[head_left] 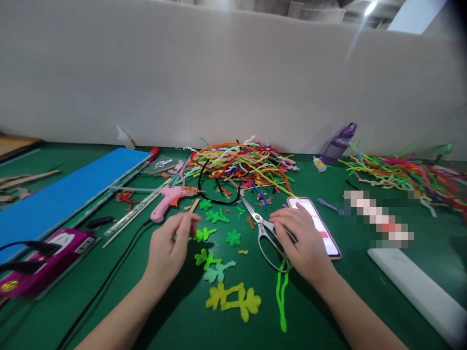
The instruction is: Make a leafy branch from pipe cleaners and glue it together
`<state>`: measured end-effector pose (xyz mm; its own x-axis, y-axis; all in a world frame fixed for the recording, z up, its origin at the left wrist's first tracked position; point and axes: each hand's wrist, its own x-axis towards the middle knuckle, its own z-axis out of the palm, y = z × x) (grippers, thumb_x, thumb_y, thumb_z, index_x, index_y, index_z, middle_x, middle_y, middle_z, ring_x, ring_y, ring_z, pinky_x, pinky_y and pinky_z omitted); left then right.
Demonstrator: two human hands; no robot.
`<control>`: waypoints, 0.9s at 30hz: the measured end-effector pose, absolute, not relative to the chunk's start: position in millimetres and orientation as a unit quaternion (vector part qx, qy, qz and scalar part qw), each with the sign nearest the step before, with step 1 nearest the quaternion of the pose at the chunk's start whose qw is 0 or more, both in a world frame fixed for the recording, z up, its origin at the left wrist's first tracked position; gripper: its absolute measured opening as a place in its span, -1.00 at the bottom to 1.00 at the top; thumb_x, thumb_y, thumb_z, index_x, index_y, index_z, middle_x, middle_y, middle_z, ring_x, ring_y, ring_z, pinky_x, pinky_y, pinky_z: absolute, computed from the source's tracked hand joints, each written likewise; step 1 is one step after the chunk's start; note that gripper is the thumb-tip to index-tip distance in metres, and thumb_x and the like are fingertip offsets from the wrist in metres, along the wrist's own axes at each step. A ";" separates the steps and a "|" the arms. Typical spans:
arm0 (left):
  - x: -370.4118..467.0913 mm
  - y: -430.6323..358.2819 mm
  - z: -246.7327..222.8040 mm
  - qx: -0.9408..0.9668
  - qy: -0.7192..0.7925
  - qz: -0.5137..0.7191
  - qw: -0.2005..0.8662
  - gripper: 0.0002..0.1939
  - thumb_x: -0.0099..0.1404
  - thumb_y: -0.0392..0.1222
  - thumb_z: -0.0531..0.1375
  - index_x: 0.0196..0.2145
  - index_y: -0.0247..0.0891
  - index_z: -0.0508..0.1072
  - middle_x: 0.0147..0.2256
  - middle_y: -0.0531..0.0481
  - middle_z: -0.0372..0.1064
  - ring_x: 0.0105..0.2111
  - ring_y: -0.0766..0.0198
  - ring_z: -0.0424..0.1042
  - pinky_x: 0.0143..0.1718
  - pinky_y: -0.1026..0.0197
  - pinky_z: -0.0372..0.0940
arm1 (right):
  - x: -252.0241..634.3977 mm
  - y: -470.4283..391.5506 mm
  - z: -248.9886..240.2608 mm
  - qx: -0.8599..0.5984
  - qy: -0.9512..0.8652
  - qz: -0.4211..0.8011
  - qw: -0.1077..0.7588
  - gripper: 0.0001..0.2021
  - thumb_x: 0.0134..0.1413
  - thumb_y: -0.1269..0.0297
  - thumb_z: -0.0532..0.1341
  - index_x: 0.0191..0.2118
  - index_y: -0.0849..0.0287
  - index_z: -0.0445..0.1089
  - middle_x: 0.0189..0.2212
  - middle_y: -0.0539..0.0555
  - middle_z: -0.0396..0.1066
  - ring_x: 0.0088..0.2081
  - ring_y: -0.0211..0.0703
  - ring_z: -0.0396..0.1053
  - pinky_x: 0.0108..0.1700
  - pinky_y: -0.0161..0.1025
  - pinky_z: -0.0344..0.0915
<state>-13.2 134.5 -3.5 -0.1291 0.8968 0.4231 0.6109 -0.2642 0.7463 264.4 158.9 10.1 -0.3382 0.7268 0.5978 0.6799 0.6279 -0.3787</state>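
Observation:
My left hand (171,241) has its fingers curled around a short flat wooden stick (194,205), whose upper end sticks out above them. My right hand (301,238) is at the metal scissors (258,218); one handle passes between thumb and fingers, and the palm hides part of it. The blades point away to the upper left. Between the hands lie green fuzzy leaf shapes (206,260) and a green flower (234,237). Nearer to me is a joined yellow-green pair (251,300). A folded bright green pipe cleaner (281,301) lies below the scissors.
A pink hot glue gun (168,201) with a black cord lies left of centre. A magenta power box (47,260) and blue board (80,187) are further left. Pipe cleaners (237,160) are heaped at the back. A phone (330,245), purple bottle (336,146) and white block (412,287) are right.

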 end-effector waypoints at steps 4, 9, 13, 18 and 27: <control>-10.2 138.9 5.8 0.617 0.581 0.488 0.210 -0.69 0.37 -0.07 -0.04 -0.32 -0.24 0.43 -0.55 0.09 0.32 -0.48 0.28 0.33 -0.43 0.27 0.22 | 260.0 161.4 15.2 -0.414 -0.824 0.048 0.384 -0.87 0.18 0.40 0.11 -0.21 0.16 0.39 -0.23 0.07 0.46 -0.12 -0.15 0.35 0.18 0.05 0.03; -7.6 144.0 26.6 0.684 0.569 0.408 0.207 -0.70 0.34 -0.08 0.00 -0.38 -0.23 0.46 -0.51 0.07 0.40 -0.45 0.27 0.38 -0.43 0.28 0.23 | 245.2 148.5 35.2 -0.410 -0.820 0.115 0.382 -0.86 0.17 0.38 0.13 -0.20 0.14 0.42 -0.26 0.03 0.47 -0.18 -0.19 0.37 -0.04 -0.16 0.22; -8.1 154.1 26.6 0.732 0.550 0.384 0.118 -0.72 0.34 -0.14 0.00 -0.39 -0.21 0.46 -0.51 0.10 0.44 -0.45 0.30 0.42 -0.41 0.30 0.25 | 228.4 125.8 36.2 -0.373 -0.858 0.241 0.259 -0.87 0.16 0.30 0.16 -0.23 0.10 0.46 -0.44 -0.05 0.46 -0.43 -0.31 0.34 -0.33 -0.31 0.21; -15.9 166.6 1.1 0.714 0.550 0.431 -0.028 -0.75 0.31 -0.22 0.03 -0.39 -0.29 0.48 -0.42 -0.06 0.49 -0.39 0.21 0.43 -0.28 0.20 0.24 | 220.4 100.0 14.9 -0.216 -0.960 0.137 0.118 -0.76 0.21 0.12 0.11 -0.24 0.11 0.47 -0.49 0.00 0.43 -0.39 -0.22 0.28 -0.23 -0.19 0.07; -21.1 167.0 -24.0 0.724 0.534 0.432 -0.065 -0.80 0.23 -0.25 0.09 -0.46 -0.25 0.48 -0.53 -0.01 0.45 -0.52 0.26 0.36 -0.36 0.20 0.21 | 218.8 97.3 8.6 -0.223 -0.962 0.112 0.108 -0.69 0.23 0.07 0.06 -0.14 0.12 0.45 -0.48 0.01 0.42 -0.38 -0.22 0.26 -0.23 -0.19 0.00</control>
<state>-21.1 167.0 -24.0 0.0572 0.7161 0.6956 0.8292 -0.4221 0.3664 218.8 97.3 8.6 -0.8771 0.4538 0.1575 0.4057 0.8754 -0.2629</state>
